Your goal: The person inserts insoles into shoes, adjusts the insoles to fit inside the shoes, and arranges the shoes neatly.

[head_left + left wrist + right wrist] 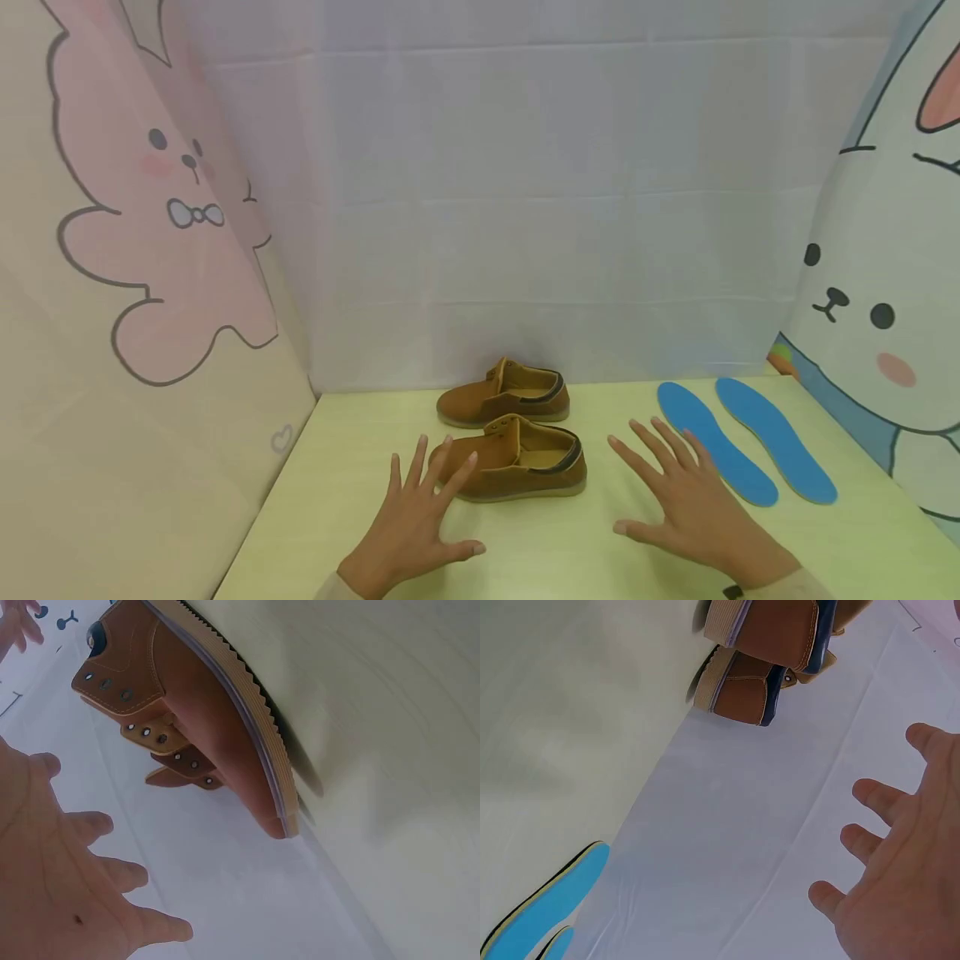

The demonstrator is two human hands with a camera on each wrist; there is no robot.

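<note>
Two brown lace-less shoes stand upright one behind the other, toes to the left: a near shoe [487, 482] and a far shoe [468, 402]. Blue insoles, a left one [708, 433] and a right one [780, 442], lie flat side by side on the right. My left hand [412, 525] hovers with spread fingers by the near shoe's toe, overlapping it in the head view. My right hand [693, 508], fingers also spread, is between the near shoe's heel and the left insole. Neither hand holds anything. In the left wrist view, the near shoe's [210, 712] eyelets show.
Everything lies on a pale yellow table [360, 433]. A white cloth [555, 208] hangs behind it. Cloth sides with a pink rabbit [187, 292] on the left and a white rabbit [862, 350] on the right flank the table.
</note>
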